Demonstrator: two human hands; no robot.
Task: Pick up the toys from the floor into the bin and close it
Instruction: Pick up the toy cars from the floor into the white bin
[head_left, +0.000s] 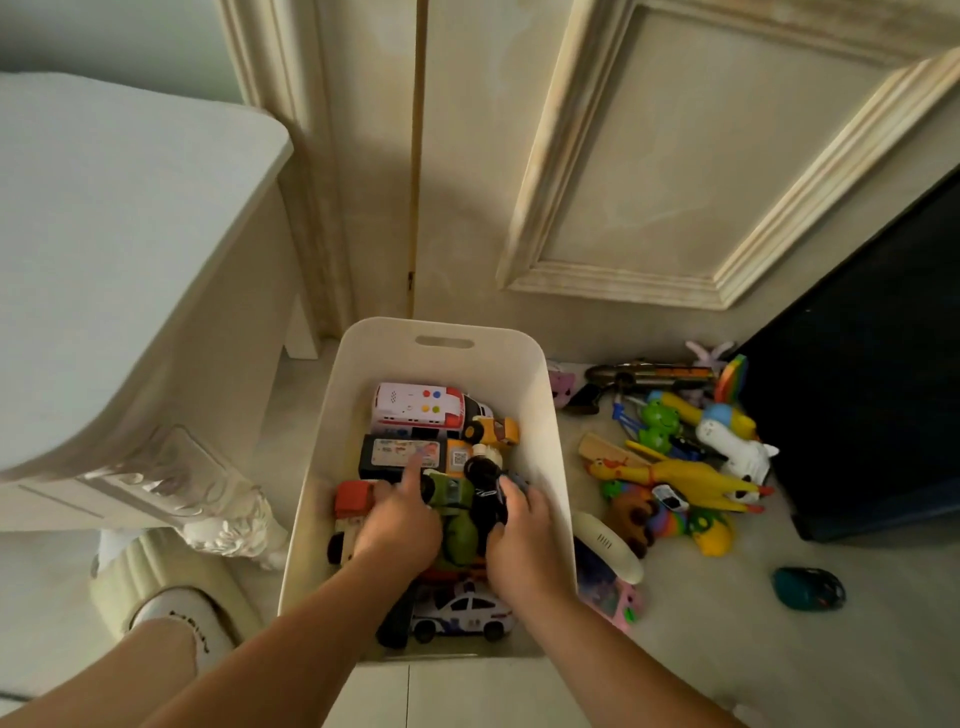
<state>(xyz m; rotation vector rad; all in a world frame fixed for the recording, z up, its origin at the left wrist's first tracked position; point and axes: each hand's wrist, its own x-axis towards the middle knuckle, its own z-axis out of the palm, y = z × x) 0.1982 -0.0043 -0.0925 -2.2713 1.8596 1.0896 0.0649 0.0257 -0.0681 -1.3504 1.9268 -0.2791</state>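
A white plastic bin (524, 395) stands open on the floor, holding several toy vehicles: a white ambulance (415, 408), a police car (462, 613), a yellow truck (496, 431). Both my hands are inside it. My left hand (397, 519) rests on the toys with its index finger stretched forward. My right hand (519, 530) curls round a black toy (485, 486) beside a green one (460, 535). More toys lie on the floor right of the bin, among them a yellow rubber chicken (691, 478) and a white unicorn (735, 449). No lid is in view.
A white carved cabinet (130, 260) stands left of the bin, a panelled door (649, 156) behind it. A dark box (872, 389) sits at the right. A teal toy (808, 587) lies alone on the floor. My foot in a white sock (182, 618) is at the lower left.
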